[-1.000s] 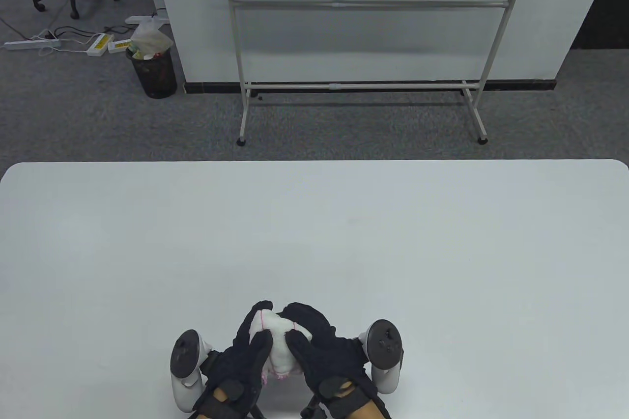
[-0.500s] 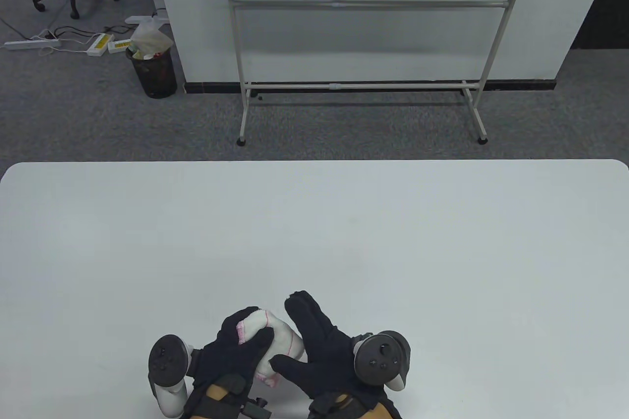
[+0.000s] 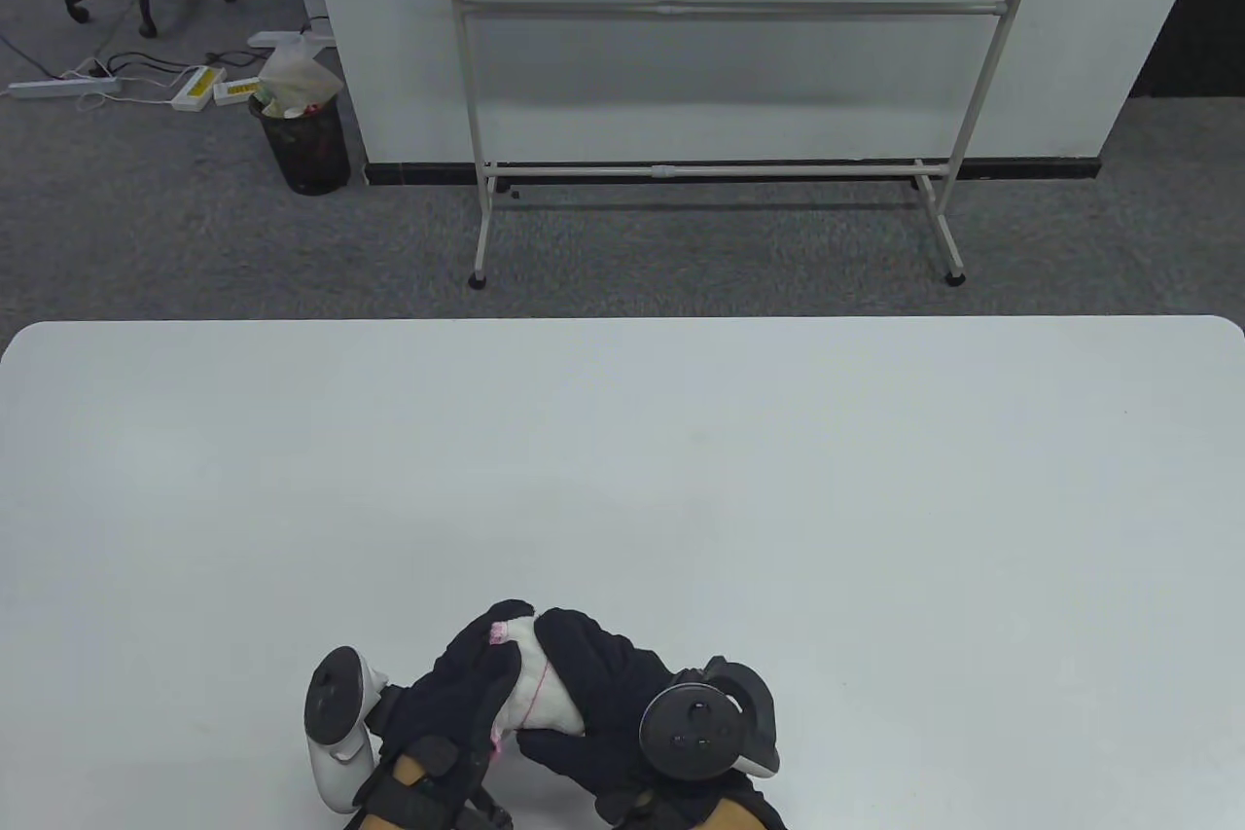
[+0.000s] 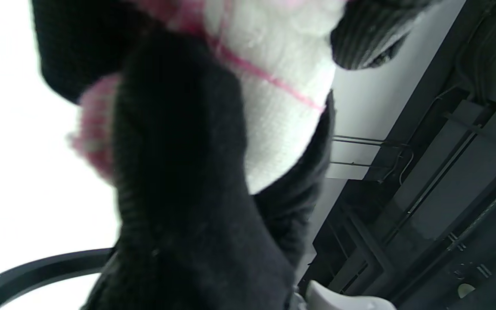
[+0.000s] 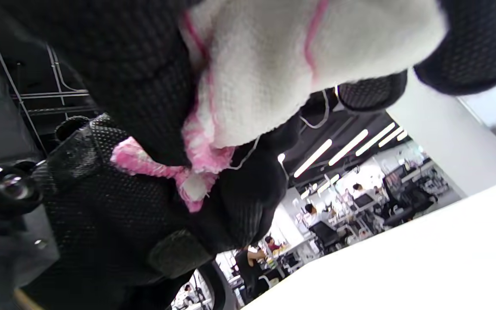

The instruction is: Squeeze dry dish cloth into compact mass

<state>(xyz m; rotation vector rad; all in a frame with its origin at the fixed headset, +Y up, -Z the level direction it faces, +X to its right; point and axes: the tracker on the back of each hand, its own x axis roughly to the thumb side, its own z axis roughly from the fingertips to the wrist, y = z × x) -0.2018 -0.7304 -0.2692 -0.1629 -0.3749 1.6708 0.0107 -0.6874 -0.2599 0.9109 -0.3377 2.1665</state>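
The dish cloth (image 3: 538, 689) is white with pink edging, bunched into a small wad near the table's front edge. My left hand (image 3: 465, 686) grips it from the left with fingers curled over it. My right hand (image 3: 595, 686) wraps over it from the right and top. Only a narrow strip of cloth shows between the gloves. In the left wrist view the cloth (image 4: 274, 99) is pressed between black gloved fingers (image 4: 179, 142). In the right wrist view the cloth (image 5: 291, 64) bulges between the fingers, with a pink fringe (image 5: 187, 176) hanging out.
The white table (image 3: 622, 460) stretches far ahead and to both sides of the hands. Beyond its far edge stand a whiteboard stand (image 3: 720, 168) and a waste bin (image 3: 303, 139) on grey carpet.
My right hand opened flat beside the cloth half a second ago and has now closed over it again. The wad is smaller and more covered by both gloves.
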